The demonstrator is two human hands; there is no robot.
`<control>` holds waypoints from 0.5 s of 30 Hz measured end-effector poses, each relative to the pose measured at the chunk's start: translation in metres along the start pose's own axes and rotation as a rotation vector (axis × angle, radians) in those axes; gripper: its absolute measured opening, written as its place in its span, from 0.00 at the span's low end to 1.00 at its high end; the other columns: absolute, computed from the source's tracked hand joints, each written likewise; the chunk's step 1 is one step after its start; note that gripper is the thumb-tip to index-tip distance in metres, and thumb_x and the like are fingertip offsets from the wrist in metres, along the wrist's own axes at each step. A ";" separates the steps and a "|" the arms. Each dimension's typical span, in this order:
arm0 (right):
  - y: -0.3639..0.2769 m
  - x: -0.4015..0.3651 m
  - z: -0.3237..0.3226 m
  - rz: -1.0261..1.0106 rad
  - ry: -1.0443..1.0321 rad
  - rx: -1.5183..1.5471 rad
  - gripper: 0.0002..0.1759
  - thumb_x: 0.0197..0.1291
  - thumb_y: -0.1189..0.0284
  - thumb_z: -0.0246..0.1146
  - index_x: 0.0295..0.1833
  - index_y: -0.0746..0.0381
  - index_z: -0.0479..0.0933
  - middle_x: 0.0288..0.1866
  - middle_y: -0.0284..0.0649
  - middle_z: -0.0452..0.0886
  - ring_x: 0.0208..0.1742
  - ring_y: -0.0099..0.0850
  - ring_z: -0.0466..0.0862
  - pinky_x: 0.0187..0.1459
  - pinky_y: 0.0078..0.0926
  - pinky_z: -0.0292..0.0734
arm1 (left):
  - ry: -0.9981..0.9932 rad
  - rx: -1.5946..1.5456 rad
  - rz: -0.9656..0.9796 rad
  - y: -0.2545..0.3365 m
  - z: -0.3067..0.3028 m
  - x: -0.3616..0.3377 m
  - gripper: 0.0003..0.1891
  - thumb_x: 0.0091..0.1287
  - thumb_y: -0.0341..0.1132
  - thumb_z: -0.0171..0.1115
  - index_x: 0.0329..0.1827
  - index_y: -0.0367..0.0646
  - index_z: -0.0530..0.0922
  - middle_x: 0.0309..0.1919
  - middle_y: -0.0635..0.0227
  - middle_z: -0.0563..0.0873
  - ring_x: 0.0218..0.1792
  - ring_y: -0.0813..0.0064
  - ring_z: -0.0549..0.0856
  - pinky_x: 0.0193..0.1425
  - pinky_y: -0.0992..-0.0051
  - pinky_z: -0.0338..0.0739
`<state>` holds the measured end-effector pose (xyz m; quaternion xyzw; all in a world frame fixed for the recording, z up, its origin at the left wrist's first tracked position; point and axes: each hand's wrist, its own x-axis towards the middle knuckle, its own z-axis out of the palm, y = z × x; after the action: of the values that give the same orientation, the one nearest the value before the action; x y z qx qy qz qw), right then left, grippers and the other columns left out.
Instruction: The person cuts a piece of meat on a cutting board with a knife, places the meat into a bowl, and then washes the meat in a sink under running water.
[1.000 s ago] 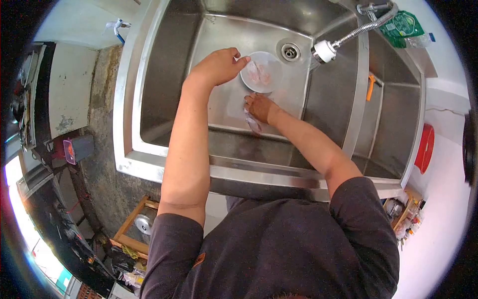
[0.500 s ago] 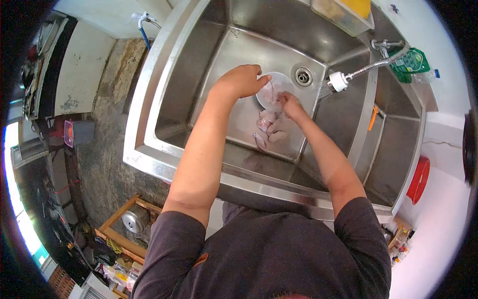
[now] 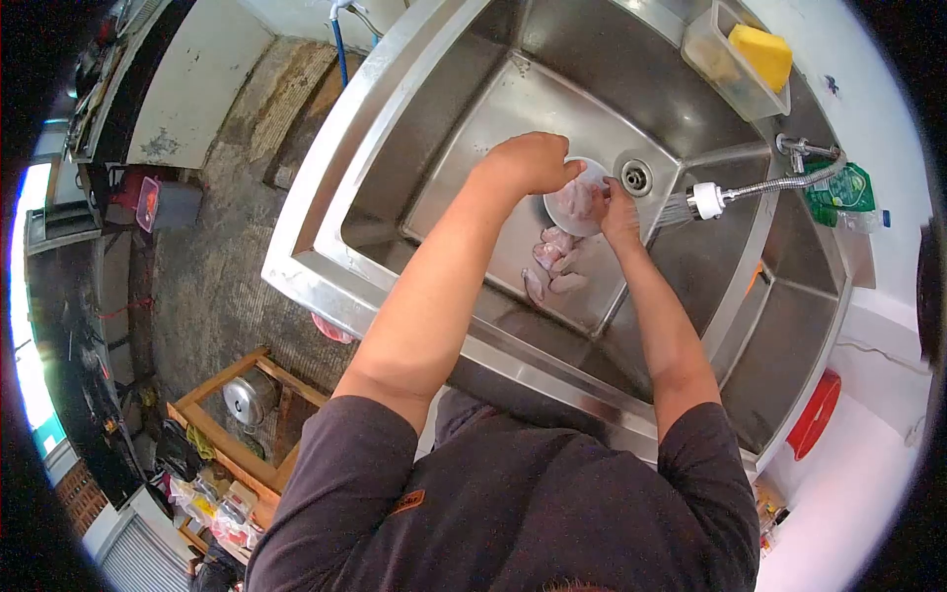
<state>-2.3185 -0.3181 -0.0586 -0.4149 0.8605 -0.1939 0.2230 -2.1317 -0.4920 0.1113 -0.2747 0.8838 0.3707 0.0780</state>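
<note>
A white bowl is in the steel sink, with pale pink raw chicken pieces in it. At its far left rim my left hand is closed, thumb and fingers gripping the edge. My right hand reaches over the bowl's right side, fingers curled against the chicken inside; the fingertips are partly hidden. Several more chicken pieces lie in a loose pile on the sink floor, just below the bowl. Water runs from a white spray head to the right of my right hand.
The drain lies just beyond the bowl. On the back ledge stands a plastic container with a yellow sponge. A flexible metal faucet hose crosses the right side, near a green bottle. A red basin is beyond the sink's right edge.
The view has turned and shifted, so the sink sits farther right. My right hand has drawn from the bowl's lower middle toward its right side. My left hand still grips the rim.
</note>
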 end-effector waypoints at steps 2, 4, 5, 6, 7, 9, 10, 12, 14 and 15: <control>-0.003 -0.010 0.004 -0.251 0.312 -0.266 0.17 0.67 0.67 0.60 0.57 0.64 0.74 0.38 0.50 0.83 0.37 0.50 0.85 0.40 0.45 0.80 | 0.007 0.008 0.015 -0.004 0.006 0.003 0.29 0.71 0.56 0.55 0.56 0.35 0.80 0.50 0.46 0.86 0.53 0.48 0.85 0.60 0.58 0.77; -0.009 -0.015 0.000 -0.317 0.245 -0.290 0.16 0.65 0.66 0.61 0.55 0.62 0.74 0.39 0.49 0.82 0.38 0.51 0.85 0.40 0.47 0.79 | 0.038 0.025 0.009 -0.008 0.006 0.007 0.29 0.71 0.56 0.55 0.57 0.36 0.80 0.50 0.46 0.86 0.53 0.48 0.84 0.60 0.58 0.77; -0.014 -0.021 0.002 -0.364 0.176 -0.315 0.15 0.64 0.66 0.62 0.52 0.61 0.75 0.40 0.49 0.81 0.38 0.52 0.84 0.41 0.49 0.79 | 0.033 0.013 0.015 -0.007 0.006 0.005 0.29 0.71 0.56 0.55 0.57 0.36 0.80 0.51 0.47 0.85 0.54 0.48 0.84 0.61 0.58 0.76; -0.025 -0.034 -0.003 -0.373 0.005 -0.375 0.14 0.64 0.65 0.62 0.50 0.61 0.74 0.40 0.49 0.81 0.39 0.51 0.84 0.39 0.49 0.79 | 0.029 0.002 0.017 -0.007 0.009 0.004 0.29 0.71 0.56 0.55 0.56 0.36 0.81 0.52 0.48 0.85 0.55 0.49 0.84 0.61 0.58 0.76; -0.042 -0.044 -0.008 -0.396 -0.157 -0.435 0.13 0.64 0.65 0.62 0.48 0.61 0.74 0.41 0.49 0.80 0.40 0.51 0.84 0.38 0.49 0.79 | 0.015 -0.003 0.002 -0.009 0.012 0.008 0.28 0.70 0.56 0.55 0.56 0.37 0.81 0.53 0.48 0.85 0.55 0.49 0.83 0.62 0.58 0.76; -0.053 -0.066 0.005 -0.546 -0.244 -0.441 0.14 0.64 0.63 0.61 0.50 0.58 0.74 0.43 0.47 0.80 0.41 0.48 0.84 0.39 0.46 0.80 | -0.023 -0.034 -0.044 -0.007 0.013 0.007 0.28 0.69 0.55 0.56 0.55 0.37 0.81 0.54 0.49 0.85 0.56 0.51 0.83 0.62 0.57 0.76; -0.060 -0.075 0.013 -0.535 -0.331 -0.511 0.16 0.63 0.63 0.62 0.52 0.58 0.74 0.46 0.46 0.79 0.44 0.47 0.84 0.41 0.45 0.81 | -0.036 -0.050 -0.068 -0.005 0.009 0.005 0.27 0.69 0.54 0.57 0.55 0.38 0.82 0.54 0.50 0.85 0.56 0.51 0.83 0.62 0.57 0.76; -0.056 -0.087 0.038 -0.646 -0.350 -0.605 0.20 0.62 0.63 0.63 0.58 0.57 0.72 0.53 0.44 0.77 0.52 0.43 0.83 0.47 0.41 0.83 | 0.040 -0.053 -0.088 -0.002 0.009 0.003 0.23 0.66 0.53 0.60 0.45 0.41 0.87 0.49 0.54 0.88 0.52 0.53 0.86 0.56 0.59 0.80; -0.053 -0.096 0.054 -0.662 -0.360 -0.607 0.25 0.60 0.65 0.65 0.62 0.57 0.71 0.59 0.42 0.75 0.60 0.39 0.78 0.54 0.38 0.81 | 0.039 -0.049 -0.123 0.002 0.008 0.000 0.21 0.65 0.51 0.61 0.44 0.42 0.88 0.49 0.55 0.88 0.52 0.55 0.86 0.56 0.59 0.80; -0.060 -0.102 0.051 -0.559 -0.431 -0.597 0.26 0.59 0.67 0.65 0.63 0.57 0.70 0.62 0.42 0.74 0.64 0.38 0.76 0.57 0.37 0.80 | 0.045 -0.047 -0.114 0.001 0.011 0.002 0.20 0.64 0.50 0.61 0.44 0.42 0.88 0.49 0.56 0.88 0.52 0.56 0.86 0.56 0.59 0.80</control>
<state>-2.1962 -0.2785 -0.0474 -0.7079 0.6678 0.1005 0.2069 -2.1347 -0.4845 0.1032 -0.3348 0.8593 0.3799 0.0726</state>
